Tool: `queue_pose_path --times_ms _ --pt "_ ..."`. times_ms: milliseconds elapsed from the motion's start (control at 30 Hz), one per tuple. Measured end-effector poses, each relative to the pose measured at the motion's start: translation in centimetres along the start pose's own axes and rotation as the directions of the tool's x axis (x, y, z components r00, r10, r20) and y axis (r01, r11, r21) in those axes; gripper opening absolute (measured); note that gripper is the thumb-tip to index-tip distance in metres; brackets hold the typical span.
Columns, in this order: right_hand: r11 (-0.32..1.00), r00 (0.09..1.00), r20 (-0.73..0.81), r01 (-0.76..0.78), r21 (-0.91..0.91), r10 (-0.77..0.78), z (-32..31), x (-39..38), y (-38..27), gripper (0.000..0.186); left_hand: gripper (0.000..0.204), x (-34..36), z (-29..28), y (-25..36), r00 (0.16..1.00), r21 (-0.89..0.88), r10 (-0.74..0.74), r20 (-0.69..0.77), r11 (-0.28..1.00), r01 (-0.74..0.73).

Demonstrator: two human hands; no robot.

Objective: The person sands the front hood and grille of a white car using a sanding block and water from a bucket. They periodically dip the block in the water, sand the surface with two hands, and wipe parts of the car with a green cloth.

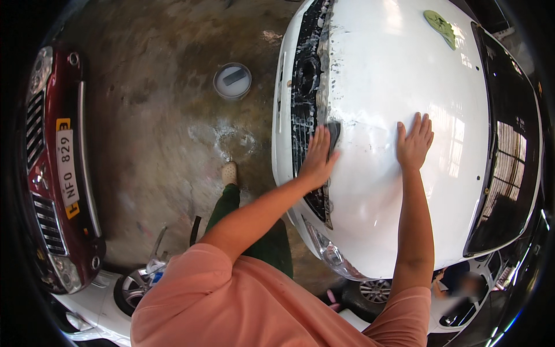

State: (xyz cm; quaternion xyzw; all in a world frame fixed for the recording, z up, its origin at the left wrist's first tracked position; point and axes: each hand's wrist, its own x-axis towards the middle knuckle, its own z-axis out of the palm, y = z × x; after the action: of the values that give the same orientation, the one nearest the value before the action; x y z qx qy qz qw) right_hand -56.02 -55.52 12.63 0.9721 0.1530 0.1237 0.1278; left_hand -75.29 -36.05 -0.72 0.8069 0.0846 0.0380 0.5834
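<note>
We lean over the front of a white car, our left hand (317, 157) pressing a dark sponge (334, 134) against the leading edge of its bonnet (381, 87), fingers laid over it just beside the soapy black grille (303, 87). Our right hand (414, 143) rests flat and spread on the bonnet, holding nothing. A yellow-green cloth (440, 25) lies farther up the panel. A white bucket (232, 81) stands on the wet concrete floor (162, 144), near a red car (55, 168).
</note>
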Motion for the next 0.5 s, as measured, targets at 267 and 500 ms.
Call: queue_pose_path --times_ms 267,500 --pt "0.999 0.998 -0.057 0.037 0.022 -0.036 1.2 -0.5 0.8 0.073 0.078 -9.6 5.5 1.3 0.999 -0.064 -0.015 -0.048 0.998 0.012" --pt "0.997 0.994 -0.082 0.073 0.006 -0.073 1.7 0.1 0.1 0.073 0.075 -5.3 3.7 0.2 0.982 -0.021 0.005 -0.19 1.0 -0.009"
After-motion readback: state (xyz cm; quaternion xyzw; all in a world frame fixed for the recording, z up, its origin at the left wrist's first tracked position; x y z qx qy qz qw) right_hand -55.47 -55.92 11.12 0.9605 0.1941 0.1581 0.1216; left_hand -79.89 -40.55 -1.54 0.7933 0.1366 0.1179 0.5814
